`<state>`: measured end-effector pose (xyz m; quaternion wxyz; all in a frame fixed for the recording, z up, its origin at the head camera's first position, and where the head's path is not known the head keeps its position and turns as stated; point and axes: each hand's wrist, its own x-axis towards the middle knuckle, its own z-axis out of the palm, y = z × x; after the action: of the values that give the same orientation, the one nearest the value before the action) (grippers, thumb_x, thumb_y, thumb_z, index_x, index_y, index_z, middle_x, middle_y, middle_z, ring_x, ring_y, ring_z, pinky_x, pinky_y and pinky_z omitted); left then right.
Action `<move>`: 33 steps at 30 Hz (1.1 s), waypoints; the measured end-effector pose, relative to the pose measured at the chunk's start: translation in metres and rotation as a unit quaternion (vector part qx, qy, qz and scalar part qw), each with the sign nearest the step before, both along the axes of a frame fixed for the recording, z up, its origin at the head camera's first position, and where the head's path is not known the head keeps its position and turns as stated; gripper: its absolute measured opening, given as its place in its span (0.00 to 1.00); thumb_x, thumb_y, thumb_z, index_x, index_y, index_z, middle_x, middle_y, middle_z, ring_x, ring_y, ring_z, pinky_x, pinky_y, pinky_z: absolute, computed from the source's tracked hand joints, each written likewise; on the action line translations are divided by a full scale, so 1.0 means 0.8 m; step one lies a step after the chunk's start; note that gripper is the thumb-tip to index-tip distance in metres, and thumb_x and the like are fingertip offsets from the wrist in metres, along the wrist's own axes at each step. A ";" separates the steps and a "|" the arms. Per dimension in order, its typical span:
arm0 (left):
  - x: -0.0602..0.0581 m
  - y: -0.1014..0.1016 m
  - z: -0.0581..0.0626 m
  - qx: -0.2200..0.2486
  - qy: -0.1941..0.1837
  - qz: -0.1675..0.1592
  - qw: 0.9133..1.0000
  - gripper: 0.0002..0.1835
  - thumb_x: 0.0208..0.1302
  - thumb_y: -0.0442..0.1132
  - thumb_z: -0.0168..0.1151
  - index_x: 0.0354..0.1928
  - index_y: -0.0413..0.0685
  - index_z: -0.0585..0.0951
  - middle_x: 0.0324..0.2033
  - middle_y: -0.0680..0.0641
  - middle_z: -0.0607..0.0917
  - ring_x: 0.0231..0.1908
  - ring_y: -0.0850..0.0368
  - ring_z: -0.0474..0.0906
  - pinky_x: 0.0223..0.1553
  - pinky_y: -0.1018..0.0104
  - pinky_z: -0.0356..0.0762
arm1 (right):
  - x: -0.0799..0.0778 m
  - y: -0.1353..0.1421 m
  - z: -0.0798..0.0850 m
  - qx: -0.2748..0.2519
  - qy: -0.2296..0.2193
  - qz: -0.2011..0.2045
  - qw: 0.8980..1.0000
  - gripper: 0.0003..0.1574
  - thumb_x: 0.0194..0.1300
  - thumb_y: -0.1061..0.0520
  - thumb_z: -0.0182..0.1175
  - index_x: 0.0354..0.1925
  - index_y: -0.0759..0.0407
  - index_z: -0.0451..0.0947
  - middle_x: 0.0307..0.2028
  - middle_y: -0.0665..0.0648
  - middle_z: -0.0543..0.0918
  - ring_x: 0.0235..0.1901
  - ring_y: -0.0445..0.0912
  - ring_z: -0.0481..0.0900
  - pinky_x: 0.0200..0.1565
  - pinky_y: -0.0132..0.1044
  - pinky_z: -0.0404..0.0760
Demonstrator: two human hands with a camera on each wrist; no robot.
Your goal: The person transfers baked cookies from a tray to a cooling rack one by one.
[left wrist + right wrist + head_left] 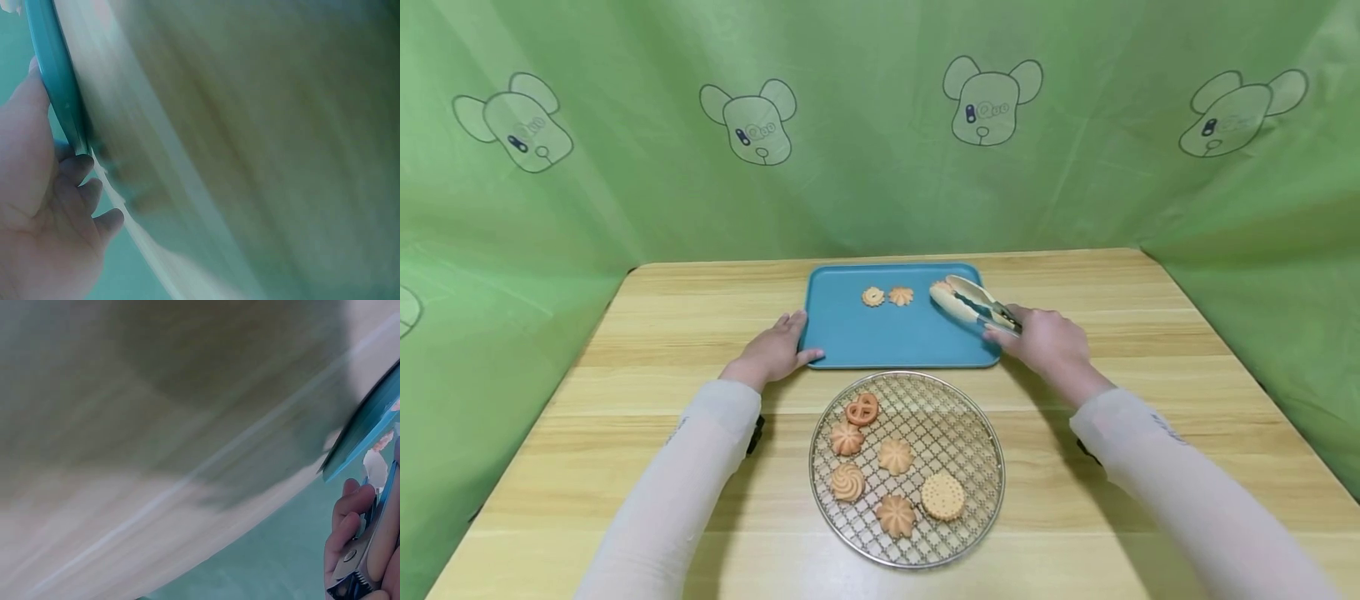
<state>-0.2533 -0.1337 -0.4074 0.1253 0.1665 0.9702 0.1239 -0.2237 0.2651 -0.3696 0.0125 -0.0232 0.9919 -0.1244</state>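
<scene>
My right hand (1051, 337) grips a pair of tongs (973, 302) with pale, scoop-shaped tips and a metal body (351, 565). The tips reach over the right part of the blue tray (887, 340), with a flower-shaped cookie (942, 286) between them, partly hidden. Two more cookies lie on the tray: a ring-shaped one (873, 297) and a flower-shaped one (901, 296). At the tray's near left corner rests my left hand (775, 350), fingers along the left edge and thumb over the rim. In the left wrist view its fingers (90, 194) are loosely bent beside the tray's end.
In front of the tray, a round wire rack (951, 408) bears several cookies, among them a pretzel (862, 409), a swirl cookie (847, 482) and a dotted round one (943, 497). Both stand on a wooden table (700, 300), with green curtain (865, 200) behind and at the sides.
</scene>
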 end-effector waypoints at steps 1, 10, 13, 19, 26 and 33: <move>0.000 0.000 0.000 0.001 0.000 0.001 1.000 0.47 0.68 0.62 0.47 0.74 0.37 0.43 0.73 0.40 0.46 0.71 0.41 0.40 0.70 0.50 0.44 | 0.001 0.002 0.000 0.000 0.000 0.000 1.000 0.52 0.58 0.25 0.55 0.68 0.56 0.65 0.37 0.67 0.80 0.27 0.54 0.73 0.18 0.42 0.69; 0.001 -0.001 0.000 -0.005 0.000 0.001 1.000 0.47 0.68 0.62 0.47 0.74 0.37 0.43 0.73 0.40 0.46 0.71 0.42 0.40 0.70 0.50 0.44 | 0.011 0.019 -0.004 0.004 0.027 0.023 0.999 0.50 0.57 0.26 0.57 0.66 0.56 0.68 0.30 0.64 0.80 0.24 0.54 0.73 0.15 0.41 0.68; 0.001 0.000 0.000 -0.005 -0.002 0.002 1.000 0.47 0.68 0.62 0.47 0.74 0.38 0.43 0.73 0.40 0.46 0.71 0.42 0.40 0.70 0.50 0.44 | 0.014 0.023 -0.005 0.006 0.034 0.036 0.999 0.49 0.57 0.26 0.57 0.66 0.54 0.69 0.27 0.60 0.79 0.23 0.53 0.72 0.15 0.41 0.67; 0.002 0.000 0.001 -0.004 -0.003 0.001 1.000 0.47 0.68 0.62 0.47 0.74 0.38 0.43 0.73 0.40 0.46 0.71 0.42 0.40 0.70 0.50 0.43 | 0.022 0.032 -0.004 0.006 0.042 0.055 0.998 0.50 0.56 0.25 0.57 0.66 0.54 0.69 0.35 0.66 0.82 0.26 0.53 0.73 0.17 0.40 0.68; 0.001 0.000 0.000 -0.001 -0.002 0.001 1.000 0.47 0.68 0.62 0.47 0.74 0.38 0.43 0.73 0.40 0.46 0.71 0.42 0.40 0.70 0.50 0.43 | 0.030 0.040 -0.003 0.002 0.051 0.077 0.996 0.49 0.55 0.26 0.59 0.65 0.53 0.71 0.37 0.65 0.83 0.25 0.50 0.73 0.20 0.39 0.70; 0.002 0.001 0.002 0.003 -0.005 0.002 1.000 0.47 0.68 0.62 0.48 0.74 0.37 0.43 0.73 0.40 0.46 0.71 0.42 0.40 0.70 0.50 0.43 | 0.037 0.051 -0.003 0.000 0.069 0.118 0.991 0.47 0.53 0.28 0.63 0.62 0.54 0.74 0.30 0.58 0.83 0.22 0.48 0.71 0.21 0.39 0.71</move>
<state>-0.2519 -0.1333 -0.4054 0.1298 0.1640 0.9695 0.1278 -0.1939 0.3061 -0.3724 -0.0411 -0.1484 0.9808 -0.1200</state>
